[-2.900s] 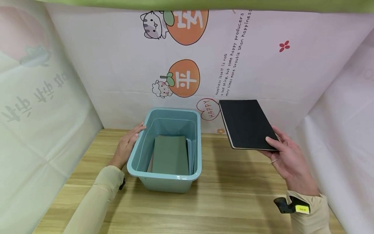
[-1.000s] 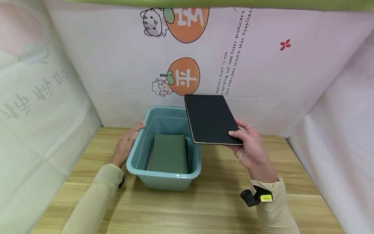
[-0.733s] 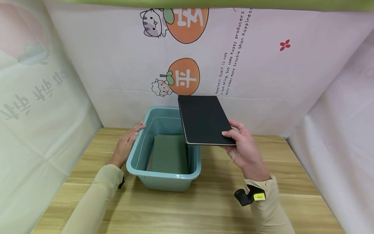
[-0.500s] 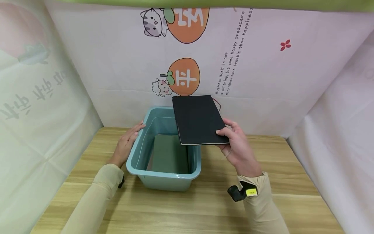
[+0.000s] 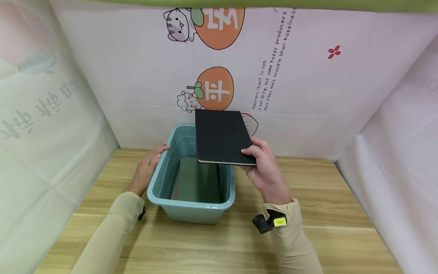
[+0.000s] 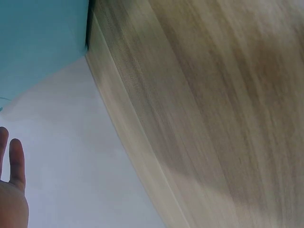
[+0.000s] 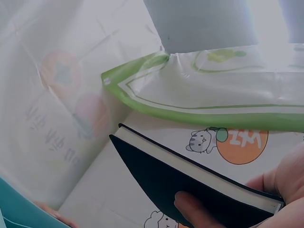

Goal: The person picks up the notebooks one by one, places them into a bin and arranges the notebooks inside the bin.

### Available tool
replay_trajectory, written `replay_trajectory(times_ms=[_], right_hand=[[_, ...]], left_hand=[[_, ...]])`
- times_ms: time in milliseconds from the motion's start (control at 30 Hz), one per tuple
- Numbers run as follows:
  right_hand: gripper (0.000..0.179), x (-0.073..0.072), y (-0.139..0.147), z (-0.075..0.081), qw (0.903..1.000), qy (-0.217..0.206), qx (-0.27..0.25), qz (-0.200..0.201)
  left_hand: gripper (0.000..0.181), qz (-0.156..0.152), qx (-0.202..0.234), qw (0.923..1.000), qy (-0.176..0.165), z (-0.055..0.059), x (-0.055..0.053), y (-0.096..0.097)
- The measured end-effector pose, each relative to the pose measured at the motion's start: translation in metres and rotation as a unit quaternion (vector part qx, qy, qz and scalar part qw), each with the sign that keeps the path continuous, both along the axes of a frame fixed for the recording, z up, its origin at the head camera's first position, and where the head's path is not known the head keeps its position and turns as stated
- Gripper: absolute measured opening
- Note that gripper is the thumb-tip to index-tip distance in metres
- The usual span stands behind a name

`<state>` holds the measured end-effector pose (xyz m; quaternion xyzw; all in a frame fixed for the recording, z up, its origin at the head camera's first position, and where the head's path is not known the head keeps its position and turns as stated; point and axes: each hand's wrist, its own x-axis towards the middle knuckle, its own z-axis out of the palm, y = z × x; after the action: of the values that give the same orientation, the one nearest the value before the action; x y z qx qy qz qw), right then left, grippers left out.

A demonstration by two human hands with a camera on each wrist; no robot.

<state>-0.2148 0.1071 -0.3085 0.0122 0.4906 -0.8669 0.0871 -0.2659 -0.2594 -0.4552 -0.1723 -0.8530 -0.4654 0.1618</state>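
My right hand [image 5: 265,167] pinches a black notebook [image 5: 222,137] by its near right corner, thumb on the cover and fingers underneath. The notebook is held over the right rear part of a blue plastic bin [image 5: 191,215]. In the right wrist view the notebook's white page edge [image 7: 190,168] shows between its dark covers. Inside the bin lies a dark green book [image 5: 198,184], partly hidden under the notebook. My left hand [image 5: 145,171] rests along the bin's left rim with its fingers extended; the left wrist view catches two straight fingers [image 6: 17,164].
The bin stands on a wood-grain table [image 5: 239,247], close to a printed white back wall [image 5: 301,76]. White sheets [image 5: 44,152] form the sides. A green-edged cloth [image 5: 239,3] hangs across the top.
My right hand has carried the black notebook leftward, from right of the bin to over its opening. My left hand has stayed at the left rim.
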Motion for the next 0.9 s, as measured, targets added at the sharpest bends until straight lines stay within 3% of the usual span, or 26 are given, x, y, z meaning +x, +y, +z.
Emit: replay_trajectory(times_ms=[500, 733, 900], right_hand=[[0.045, -0.005, -0.024, 0.003, 0.9984, -0.016, -0.032, -0.044], [0.051, -0.009, -0.036, -0.003, 0.9968, -0.027, -0.052, -0.054], [0.045, -0.01, -0.043, -0.009, 0.9958, -0.03, -0.064, -0.058]], left_hand=[[0.042, 0.002, -0.003, 1.0, -0.001, 0.0, 0.001, 0.0], [0.042, 0.005, -0.006, 1.0, -0.003, 0.0, 0.0, 0.0], [0.042, 0.006, -0.008, 0.9999, 0.005, 0.0, -0.001, 0.0]])
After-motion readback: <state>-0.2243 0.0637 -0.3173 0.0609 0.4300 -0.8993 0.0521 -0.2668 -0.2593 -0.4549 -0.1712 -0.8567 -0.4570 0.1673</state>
